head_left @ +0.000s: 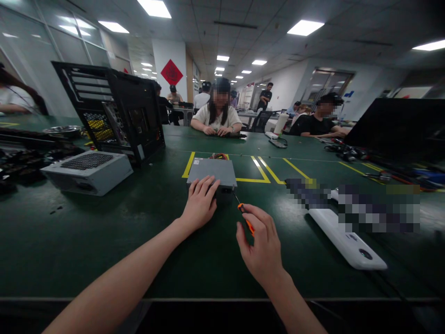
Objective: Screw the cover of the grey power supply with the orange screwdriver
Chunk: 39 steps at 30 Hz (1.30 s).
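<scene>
Right hand (262, 248), screwdriver (241, 208) perhaps touching box (219, 170), black case (141, 111), white device (342, 236)

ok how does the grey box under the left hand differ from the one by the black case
The handled box has a plain top with a small label; the grille box has dark mesh on top. The left hand rests on the handled box; no hand touches the grille box. Both are grey and lie on the green table.

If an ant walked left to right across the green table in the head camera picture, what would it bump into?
Grey box with mesh → left hand on another grey box → orange screwdriver in the right hand → long white device.
</scene>
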### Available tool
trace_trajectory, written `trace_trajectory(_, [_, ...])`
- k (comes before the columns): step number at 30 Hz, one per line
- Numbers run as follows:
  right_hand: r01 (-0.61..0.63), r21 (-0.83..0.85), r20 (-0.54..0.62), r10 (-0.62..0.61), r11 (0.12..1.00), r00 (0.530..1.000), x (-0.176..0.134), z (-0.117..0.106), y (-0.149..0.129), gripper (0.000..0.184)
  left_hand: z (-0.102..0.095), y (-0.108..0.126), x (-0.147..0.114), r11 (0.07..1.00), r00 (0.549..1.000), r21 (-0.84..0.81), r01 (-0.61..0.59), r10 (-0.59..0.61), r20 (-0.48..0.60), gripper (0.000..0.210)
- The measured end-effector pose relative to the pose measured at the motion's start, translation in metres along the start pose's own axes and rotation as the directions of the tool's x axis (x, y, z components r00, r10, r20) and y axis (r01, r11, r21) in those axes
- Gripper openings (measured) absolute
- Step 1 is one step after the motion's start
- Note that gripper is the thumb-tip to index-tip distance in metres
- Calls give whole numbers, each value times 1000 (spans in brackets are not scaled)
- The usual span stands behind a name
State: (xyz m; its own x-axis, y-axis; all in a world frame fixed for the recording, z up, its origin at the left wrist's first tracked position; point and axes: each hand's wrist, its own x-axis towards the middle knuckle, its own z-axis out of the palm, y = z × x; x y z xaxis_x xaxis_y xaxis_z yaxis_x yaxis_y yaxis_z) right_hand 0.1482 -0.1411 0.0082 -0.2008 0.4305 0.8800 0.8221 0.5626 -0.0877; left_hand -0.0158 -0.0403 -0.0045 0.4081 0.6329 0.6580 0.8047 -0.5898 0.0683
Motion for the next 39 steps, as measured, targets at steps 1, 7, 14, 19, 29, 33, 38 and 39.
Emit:
trace_trajectory(1, [-7, -24, -2, 7, 1000, 1000, 0, 0, 0, 33, 0, 0, 0, 1000, 1000, 2, 2, -2, 3, 51])
trace_trajectory(7, [-37, 12, -17, 38, 999, 999, -2, -1, 2, 37, 1, 0, 2, 1000, 1000, -17, 4, -4, -20, 48])
trace_trajectory(14, [-88, 13, -37, 88, 996, 995, -3, -1, 2, 37, 5, 0, 6, 998, 997, -32, 48, -50, -64, 38])
trace_trajectory(19, [-128, 30, -52, 130, 991, 990, -3, -2, 4, 38, 2, 2, 4, 1000, 999, 20, 13, -12, -29, 43])
trace_trajectory(29, [-120, 30, -84, 122, 992, 989, -2, -1, 3, 38, -6, 8, 0, 981, 983, 117, -155, 141, 120, 45])
trace_trajectory(33, [-132, -59, -89, 126, 990, 988, -3, -2, 4, 34, -4, 8, 0, 980, 983, 131, -152, 135, 125, 49])
trace_trajectory(38, [-87, 23, -79, 89, 996, 993, -1, -3, 1, 36, -4, 10, 0, 982, 987, 131, -137, 124, 107, 49])
trace_trajectory(39, [-95, 4, -77, 95, 995, 993, -1, -3, 0, 35, -3, 10, 0, 982, 987, 130, -136, 123, 105, 49])
